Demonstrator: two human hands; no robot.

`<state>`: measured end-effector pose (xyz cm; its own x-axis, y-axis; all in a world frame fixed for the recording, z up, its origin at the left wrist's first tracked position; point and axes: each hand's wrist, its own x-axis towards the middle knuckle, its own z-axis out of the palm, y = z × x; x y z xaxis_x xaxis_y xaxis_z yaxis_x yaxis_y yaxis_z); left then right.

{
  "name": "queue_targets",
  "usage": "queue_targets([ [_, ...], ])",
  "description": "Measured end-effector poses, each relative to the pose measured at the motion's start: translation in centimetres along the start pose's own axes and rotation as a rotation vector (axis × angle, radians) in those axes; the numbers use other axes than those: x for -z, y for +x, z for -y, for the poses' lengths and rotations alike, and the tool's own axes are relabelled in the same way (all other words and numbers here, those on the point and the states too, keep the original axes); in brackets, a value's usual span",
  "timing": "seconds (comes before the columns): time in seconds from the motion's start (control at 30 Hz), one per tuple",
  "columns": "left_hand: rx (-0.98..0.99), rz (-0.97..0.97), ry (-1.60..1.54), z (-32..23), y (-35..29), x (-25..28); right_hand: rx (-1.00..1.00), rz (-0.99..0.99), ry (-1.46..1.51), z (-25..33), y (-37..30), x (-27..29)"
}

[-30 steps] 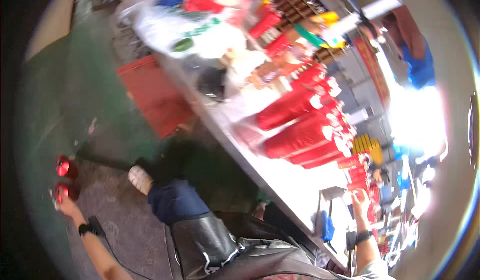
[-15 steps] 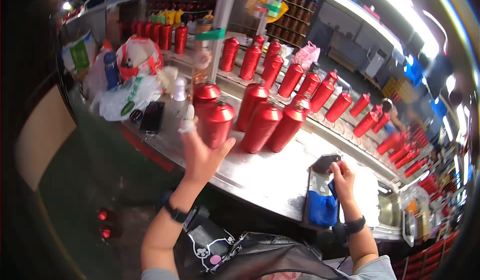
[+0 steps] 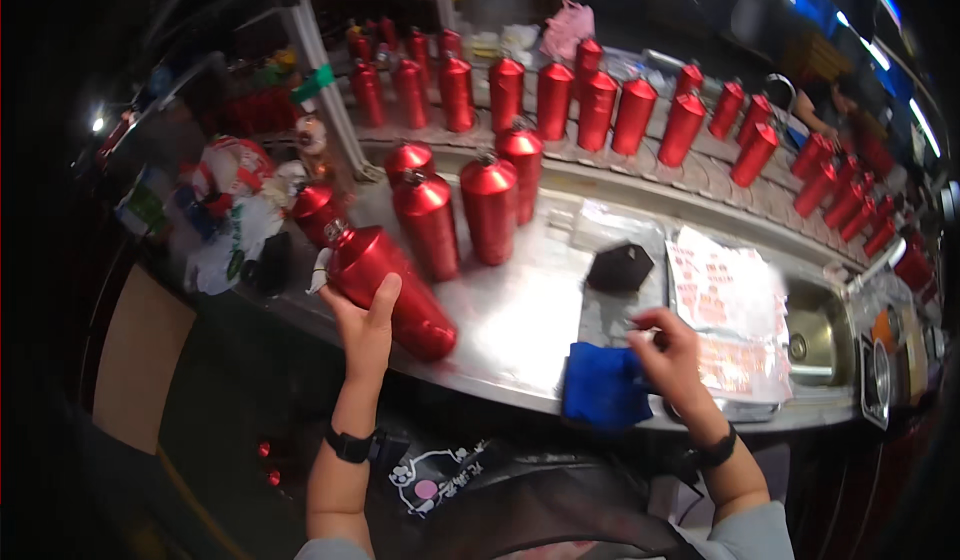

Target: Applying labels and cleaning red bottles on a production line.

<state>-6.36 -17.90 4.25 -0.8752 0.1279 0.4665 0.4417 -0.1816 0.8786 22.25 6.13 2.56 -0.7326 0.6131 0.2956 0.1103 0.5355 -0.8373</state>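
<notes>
My left hand [image 3: 362, 328] is wrapped round a shiny red metal bottle [image 3: 392, 295], which leans with its neck to the upper left and its base to the lower right. A white cover sits on one fingertip of this hand. My right hand [image 3: 672, 360] hangs over the bench with its fingers curled inward; something small and dark shows between them, too unclear to name. Just left of it lies a folded blue cloth [image 3: 603, 385]. A black, many-sided flat piece [image 3: 620, 268] rests beyond the cloth. Several more red bottles [image 3: 490, 210] stand upright behind the held one.
A conveyor [image 3: 640, 165] carrying rows of red bottles runs along the bench's far side. Printed white sheets [image 3: 728, 305] lie right of my right hand, beside a metal sink [image 3: 820, 335]. Plastic bags [image 3: 235, 235] crowd the left end, near a metal post [image 3: 325, 90]. Another person's arm [image 3: 812, 115] shows far right.
The bottle at my left hand has gone from nearly upright to a clear tilt, its base swung right. My right hand has shifted toward the blue cloth. The whole view has turned right.
</notes>
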Motion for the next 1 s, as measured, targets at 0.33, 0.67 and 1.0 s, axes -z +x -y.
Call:
queue_targets([
  [0.33,0.838,0.838,-0.533,-5.6,-7.9,-12.8,0.285,0.201,0.025,2.2,-5.7,-1.0],
  [0.67,1.056,0.831,-0.535,-3.0,-11.4,-18.6,-0.225,0.301,0.224,-1.7,-7.2,4.4],
  [1.0,0.666,1.023,-0.136,-1.4,-9.9,-20.2,-0.14,0.398,-0.175,-0.7,-5.3,3.9],
])
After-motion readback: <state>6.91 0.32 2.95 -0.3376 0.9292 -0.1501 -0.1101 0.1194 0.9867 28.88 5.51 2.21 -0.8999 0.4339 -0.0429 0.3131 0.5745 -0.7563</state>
